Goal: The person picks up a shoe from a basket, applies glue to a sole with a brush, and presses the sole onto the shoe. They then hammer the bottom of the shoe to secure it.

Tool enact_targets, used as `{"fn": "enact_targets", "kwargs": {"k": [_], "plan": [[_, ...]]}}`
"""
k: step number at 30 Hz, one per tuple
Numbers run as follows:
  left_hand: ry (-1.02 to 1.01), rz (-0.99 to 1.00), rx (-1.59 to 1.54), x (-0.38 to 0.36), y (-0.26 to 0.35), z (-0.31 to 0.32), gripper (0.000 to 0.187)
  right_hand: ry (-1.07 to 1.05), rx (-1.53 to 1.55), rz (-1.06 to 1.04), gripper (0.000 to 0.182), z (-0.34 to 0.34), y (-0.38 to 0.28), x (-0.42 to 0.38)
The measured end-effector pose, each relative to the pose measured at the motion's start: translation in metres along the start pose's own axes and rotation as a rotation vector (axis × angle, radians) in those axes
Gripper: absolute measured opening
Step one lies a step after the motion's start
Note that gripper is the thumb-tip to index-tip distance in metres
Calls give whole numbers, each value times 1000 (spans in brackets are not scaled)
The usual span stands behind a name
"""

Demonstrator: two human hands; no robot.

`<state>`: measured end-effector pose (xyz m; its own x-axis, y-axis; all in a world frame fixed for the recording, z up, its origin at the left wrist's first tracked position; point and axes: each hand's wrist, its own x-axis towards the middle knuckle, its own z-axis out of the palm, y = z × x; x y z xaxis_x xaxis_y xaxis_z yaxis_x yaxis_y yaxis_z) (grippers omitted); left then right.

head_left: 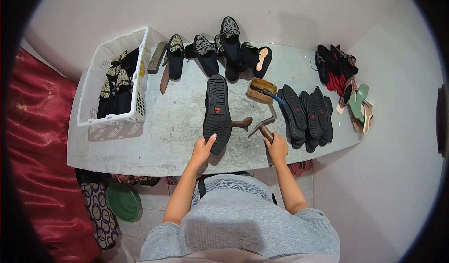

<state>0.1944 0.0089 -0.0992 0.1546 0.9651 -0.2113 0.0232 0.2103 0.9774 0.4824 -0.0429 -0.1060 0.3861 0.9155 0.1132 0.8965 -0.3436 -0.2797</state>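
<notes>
A black shoe sole (217,115) with ribbed tread and a red mark faces up in front of me; whatever lies under it is hidden. My left hand (202,151) grips its near end, thumb on the tread. In my right hand (277,148), closed round the wooden handle, is a hammer (266,133) whose metal head points up and left, close over the table. A brown foot-shaped piece (242,122) sticks out from the sole's right side. Right of the hammer lies a pile of black soles (314,118) with red marks.
Black patterned shoes (204,57) line the table's (173,132) back edge. A white basket (140,90) holding more shoes stands at the left. A small box (261,89) with a blue-handled tool sits behind the hammer. Shoe pieces (359,101) lie at the far right.
</notes>
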Motion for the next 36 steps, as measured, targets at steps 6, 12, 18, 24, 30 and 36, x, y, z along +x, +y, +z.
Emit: {"fn": "enact_targets", "kwargs": {"k": [6,12,18,24,30,36], "plan": [[-36,-265,-97,-13,28,0,42,202,285,-223,38,-3,-28,40],[51,-112,-271,-23,39,15,38,-54,888,-418,47,-54,-146,100],[109,-35,-429,-36,25,25,65,-360,991,-430,62,-11,-200,168],[185,-39,-540,-45,31,39,61,-843,1131,-231,58,-14,-205,184],[171,-6,-552,-52,61,40,53,-869,1044,-188,52,-32,-206,188],[192,49,-543,-58,90,42,48,-920,1162,-169,47,-43,-208,193]]}}
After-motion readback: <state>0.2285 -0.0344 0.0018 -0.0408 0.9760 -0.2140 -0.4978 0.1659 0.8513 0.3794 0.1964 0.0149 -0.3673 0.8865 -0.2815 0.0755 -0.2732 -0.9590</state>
